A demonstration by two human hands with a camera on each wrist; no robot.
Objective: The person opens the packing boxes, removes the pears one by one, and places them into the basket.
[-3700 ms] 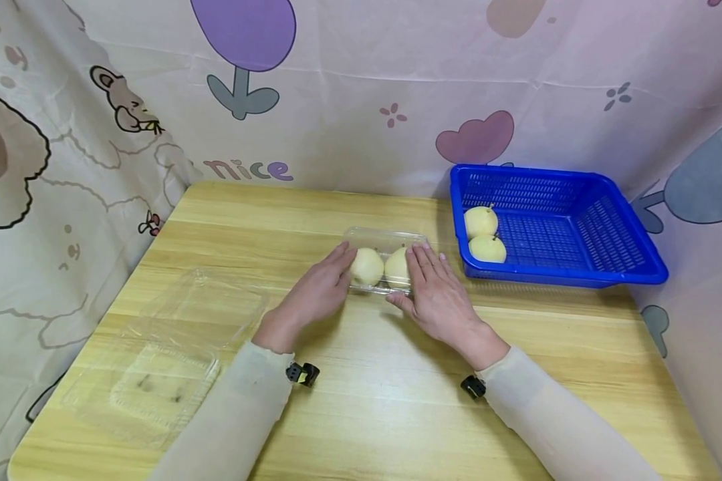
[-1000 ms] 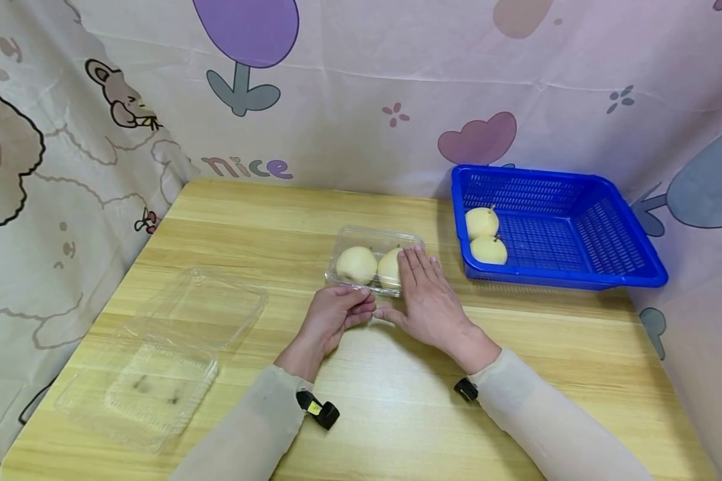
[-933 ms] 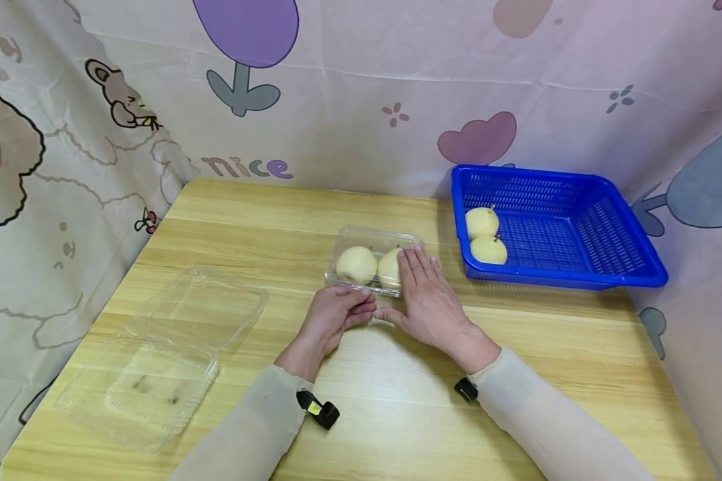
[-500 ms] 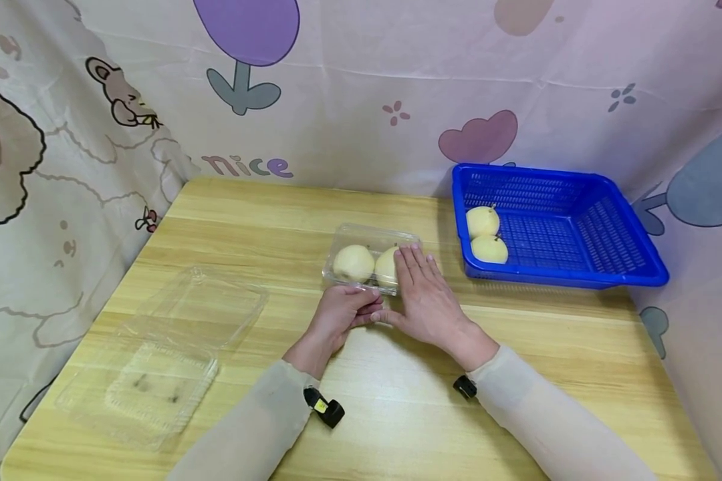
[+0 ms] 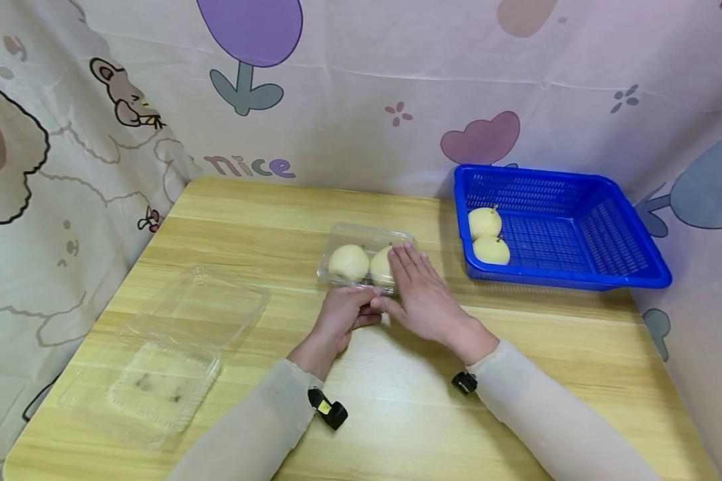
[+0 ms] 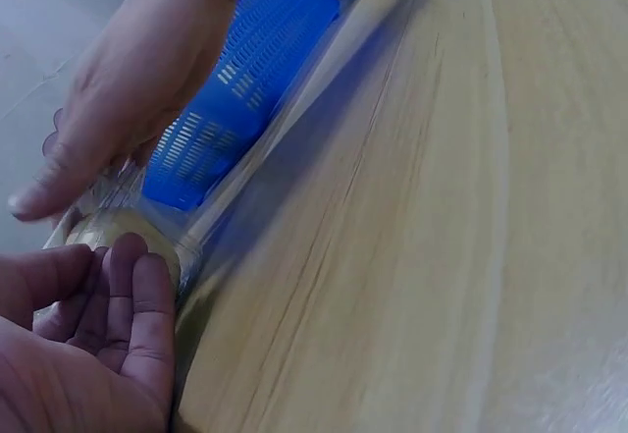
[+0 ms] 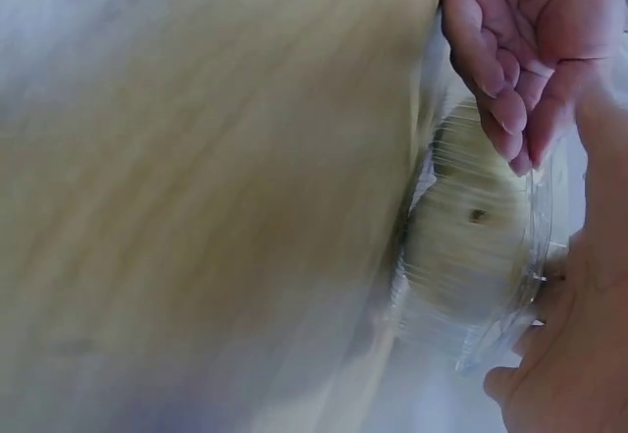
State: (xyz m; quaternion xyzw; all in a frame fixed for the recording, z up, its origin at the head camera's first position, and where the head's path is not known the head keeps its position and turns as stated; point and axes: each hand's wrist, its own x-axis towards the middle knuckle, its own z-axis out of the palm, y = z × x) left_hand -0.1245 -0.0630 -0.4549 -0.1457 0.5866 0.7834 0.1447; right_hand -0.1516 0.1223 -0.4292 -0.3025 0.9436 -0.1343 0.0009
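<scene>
A clear plastic clamshell box with its lid down holds two pale yellow pears, the left pear and the right pear. My left hand pinches the box's front rim between thumb and fingers, which also shows in the right wrist view on the left hand. Straight fingers of my right hand rest on the lid's right end, partly covering the right pear. Its thumb reaches toward the left thumb. In the left wrist view, the left hand hides part of the box.
An open, transparent clamshell box lies at the table's left. At the back right stands a blue mesh basket, with two pears at its left end. A patterned curtain hangs behind the wooden table.
My left hand has gone from the box's left side to its front rim, then slid slightly right along it. The box has shifted a little left, the right hand staying on it.
</scene>
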